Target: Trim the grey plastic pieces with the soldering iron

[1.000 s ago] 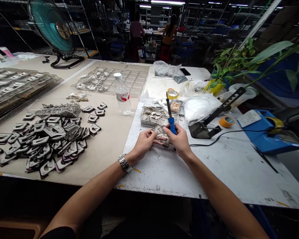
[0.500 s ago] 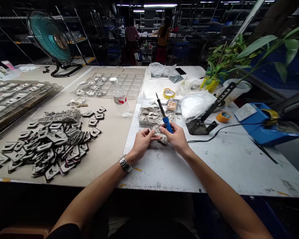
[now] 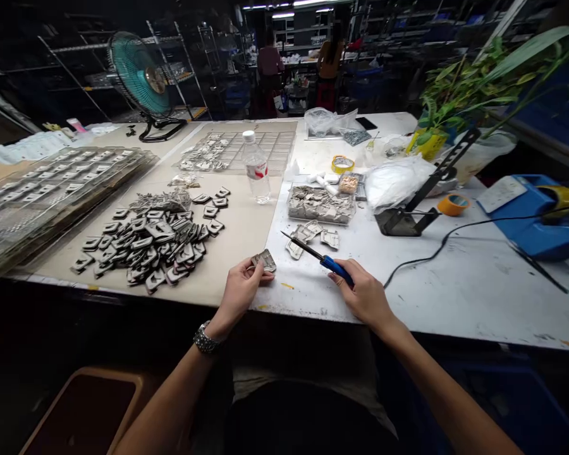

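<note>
While right hand (image 3: 367, 297) angles iron (image 3: 313, 253), left (image 3: 241, 287) pinches part (image 3: 264, 260).

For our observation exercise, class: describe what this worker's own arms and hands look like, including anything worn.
Both forearms are bare, with no sleeves showing. The left hand and right hand wear no gloves. A silver metal-link wristwatch circles the left wrist; no rings show.

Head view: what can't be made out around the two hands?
- Part in the left hand: head view, markings too small, lower edge hidden by that hand.
- Iron: head view, grip's rear hidden in the right hand.
- Cord: head view, far end cut off by the right edge.
</note>
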Demonstrator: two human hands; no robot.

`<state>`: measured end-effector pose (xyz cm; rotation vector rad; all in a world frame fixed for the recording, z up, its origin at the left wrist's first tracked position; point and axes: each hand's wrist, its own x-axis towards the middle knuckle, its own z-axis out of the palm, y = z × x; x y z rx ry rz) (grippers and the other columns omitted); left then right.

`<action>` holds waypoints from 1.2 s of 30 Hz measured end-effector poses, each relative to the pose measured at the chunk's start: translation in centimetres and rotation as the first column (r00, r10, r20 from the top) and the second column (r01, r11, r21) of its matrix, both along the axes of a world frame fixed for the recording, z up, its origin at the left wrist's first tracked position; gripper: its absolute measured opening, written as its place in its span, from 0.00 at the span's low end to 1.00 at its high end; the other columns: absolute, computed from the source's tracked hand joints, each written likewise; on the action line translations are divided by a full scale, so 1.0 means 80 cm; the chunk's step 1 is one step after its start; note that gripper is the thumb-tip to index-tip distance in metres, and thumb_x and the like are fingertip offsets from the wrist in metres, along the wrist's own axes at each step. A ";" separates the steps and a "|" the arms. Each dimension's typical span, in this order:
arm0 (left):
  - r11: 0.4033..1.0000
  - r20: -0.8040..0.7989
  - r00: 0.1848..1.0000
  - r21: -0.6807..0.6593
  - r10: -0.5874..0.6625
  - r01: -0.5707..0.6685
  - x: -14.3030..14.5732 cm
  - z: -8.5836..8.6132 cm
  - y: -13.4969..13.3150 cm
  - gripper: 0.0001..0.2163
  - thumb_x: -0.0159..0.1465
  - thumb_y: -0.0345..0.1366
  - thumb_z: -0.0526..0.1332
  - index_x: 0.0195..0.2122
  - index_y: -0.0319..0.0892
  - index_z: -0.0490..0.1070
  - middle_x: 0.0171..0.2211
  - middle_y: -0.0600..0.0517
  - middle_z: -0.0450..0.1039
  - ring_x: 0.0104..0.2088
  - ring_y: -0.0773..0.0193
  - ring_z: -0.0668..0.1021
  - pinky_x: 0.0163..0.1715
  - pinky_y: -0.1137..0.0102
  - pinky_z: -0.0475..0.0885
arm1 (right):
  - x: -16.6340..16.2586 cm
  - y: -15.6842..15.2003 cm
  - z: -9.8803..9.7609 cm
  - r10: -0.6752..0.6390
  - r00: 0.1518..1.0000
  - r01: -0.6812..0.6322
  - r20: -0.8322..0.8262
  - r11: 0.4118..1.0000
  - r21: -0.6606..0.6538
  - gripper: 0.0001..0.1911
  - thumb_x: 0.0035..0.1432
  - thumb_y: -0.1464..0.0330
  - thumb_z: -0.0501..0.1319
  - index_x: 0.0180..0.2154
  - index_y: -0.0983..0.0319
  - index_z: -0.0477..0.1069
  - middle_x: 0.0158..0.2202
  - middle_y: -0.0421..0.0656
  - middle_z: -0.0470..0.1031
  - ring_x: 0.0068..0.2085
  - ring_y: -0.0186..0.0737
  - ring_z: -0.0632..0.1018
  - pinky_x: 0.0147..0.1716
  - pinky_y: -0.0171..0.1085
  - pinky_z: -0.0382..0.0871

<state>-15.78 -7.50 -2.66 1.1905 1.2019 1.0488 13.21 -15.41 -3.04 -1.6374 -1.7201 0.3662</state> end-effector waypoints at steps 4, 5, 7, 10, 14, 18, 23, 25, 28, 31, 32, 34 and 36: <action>1.000 0.027 1.000 0.008 0.001 -0.002 0.003 -0.006 0.003 0.24 0.63 0.56 0.77 0.38 0.37 0.79 0.32 0.43 0.86 0.35 0.54 0.90 0.41 0.63 0.88 | 0.001 -0.001 -0.007 0.047 0.997 -0.049 0.060 0.998 0.033 0.18 0.77 0.58 0.59 0.61 0.56 0.74 0.53 0.48 0.83 0.47 0.53 0.85 0.40 0.45 0.77; 1.000 0.030 1.000 0.010 0.001 -0.001 0.005 -0.006 0.005 0.22 0.63 0.54 0.77 0.37 0.37 0.79 0.32 0.43 0.86 0.34 0.54 0.89 0.41 0.63 0.88 | 0.002 -0.002 -0.008 0.050 0.996 -0.053 0.068 0.998 0.042 0.18 0.77 0.58 0.59 0.61 0.56 0.74 0.53 0.48 0.83 0.48 0.53 0.85 0.40 0.45 0.77; 1.000 0.040 0.999 0.004 -0.003 0.002 0.009 -0.005 0.008 0.20 0.65 0.51 0.77 0.36 0.37 0.79 0.31 0.44 0.85 0.34 0.55 0.89 0.40 0.62 0.88 | 0.002 -0.004 -0.009 0.040 0.995 -0.045 0.093 0.997 0.056 0.18 0.77 0.59 0.59 0.62 0.56 0.74 0.54 0.48 0.83 0.48 0.53 0.85 0.41 0.45 0.77; 1.000 0.063 0.998 -0.013 0.004 -0.003 0.009 -0.005 0.010 0.18 0.67 0.49 0.76 0.37 0.36 0.80 0.31 0.44 0.85 0.33 0.56 0.89 0.37 0.64 0.88 | 0.000 -0.006 -0.010 0.011 0.990 -0.018 0.139 0.999 0.050 0.18 0.77 0.60 0.59 0.63 0.56 0.74 0.55 0.47 0.83 0.48 0.53 0.85 0.40 0.44 0.77; 1.000 0.071 0.997 0.015 -0.003 0.002 0.003 -0.008 0.008 0.18 0.67 0.48 0.76 0.37 0.36 0.80 0.32 0.44 0.86 0.32 0.58 0.89 0.35 0.66 0.87 | -0.004 -0.007 -0.009 -0.008 0.982 0.001 0.190 0.999 0.037 0.18 0.78 0.60 0.58 0.63 0.56 0.75 0.56 0.47 0.84 0.46 0.54 0.86 0.37 0.44 0.76; 1.000 0.073 0.997 0.031 0.001 -0.003 0.000 -0.007 0.004 0.19 0.65 0.50 0.77 0.35 0.36 0.80 0.32 0.44 0.86 0.32 0.57 0.89 0.36 0.66 0.87 | -0.006 -0.007 -0.010 -0.001 0.970 -0.018 0.243 0.997 0.075 0.20 0.78 0.60 0.57 0.65 0.57 0.74 0.56 0.47 0.84 0.46 0.55 0.87 0.35 0.44 0.77; 1.000 0.088 0.996 0.008 0.023 -0.023 0.000 -0.009 0.000 0.19 0.62 0.50 0.79 0.34 0.37 0.81 0.33 0.44 0.86 0.35 0.54 0.90 0.39 0.64 0.88 | -0.008 -0.008 -0.013 -0.025 0.968 -0.011 0.249 0.990 0.143 0.24 0.78 0.60 0.57 0.71 0.55 0.67 0.62 0.49 0.82 0.46 0.56 0.88 0.33 0.44 0.79; 0.999 0.078 0.996 0.016 0.045 -0.046 0.000 -0.010 -0.001 0.20 0.62 0.51 0.79 0.34 0.38 0.81 0.32 0.45 0.86 0.35 0.54 0.90 0.40 0.65 0.88 | -0.010 -0.008 -0.013 -0.020 0.971 -0.018 0.238 0.988 0.156 0.24 0.78 0.61 0.58 0.71 0.56 0.66 0.61 0.49 0.83 0.46 0.56 0.88 0.33 0.44 0.79; 0.999 0.053 0.998 0.023 0.044 -0.045 -0.001 -0.008 -0.003 0.21 0.60 0.53 0.79 0.36 0.37 0.81 0.34 0.44 0.87 0.36 0.53 0.91 0.42 0.64 0.88 | -0.013 -0.007 -0.013 0.021 0.972 -0.060 0.234 0.985 0.160 0.24 0.78 0.64 0.58 0.71 0.55 0.66 0.59 0.48 0.83 0.47 0.54 0.88 0.35 0.43 0.80; 0.999 0.009 0.999 0.021 0.044 -0.044 -0.002 -0.004 -0.006 0.24 0.58 0.54 0.80 0.38 0.36 0.82 0.36 0.43 0.87 0.36 0.53 0.91 0.41 0.65 0.88 | -0.015 -0.004 -0.010 0.091 0.976 -0.125 0.199 0.978 0.166 0.24 0.78 0.67 0.59 0.71 0.53 0.67 0.58 0.46 0.83 0.50 0.52 0.87 0.39 0.42 0.81; 0.999 -0.012 0.999 0.022 0.049 -0.048 -0.002 -0.003 -0.006 0.25 0.58 0.55 0.80 0.39 0.36 0.83 0.36 0.43 0.87 0.36 0.53 0.91 0.41 0.65 0.88 | -0.015 -0.003 -0.009 0.113 0.978 -0.143 0.175 0.975 0.172 0.24 0.78 0.67 0.59 0.71 0.53 0.67 0.58 0.46 0.83 0.52 0.52 0.87 0.41 0.43 0.81; 0.998 -0.050 0.997 0.018 0.062 -0.061 -0.003 -0.001 -0.006 0.26 0.56 0.56 0.80 0.39 0.35 0.83 0.35 0.42 0.87 0.36 0.53 0.91 0.41 0.66 0.88 | -0.015 -0.002 -0.007 0.139 0.983 -0.159 0.118 0.969 0.188 0.22 0.79 0.67 0.59 0.69 0.54 0.68 0.58 0.47 0.83 0.54 0.52 0.86 0.46 0.44 0.82; 0.997 -0.078 0.994 0.011 0.077 -0.076 -0.003 -0.001 -0.006 0.27 0.55 0.57 0.81 0.39 0.36 0.83 0.35 0.43 0.88 0.36 0.53 0.91 0.42 0.66 0.88 | -0.014 -0.002 -0.006 0.140 0.988 -0.151 0.067 0.966 0.210 0.19 0.79 0.66 0.59 0.68 0.56 0.68 0.59 0.47 0.84 0.55 0.53 0.86 0.48 0.45 0.81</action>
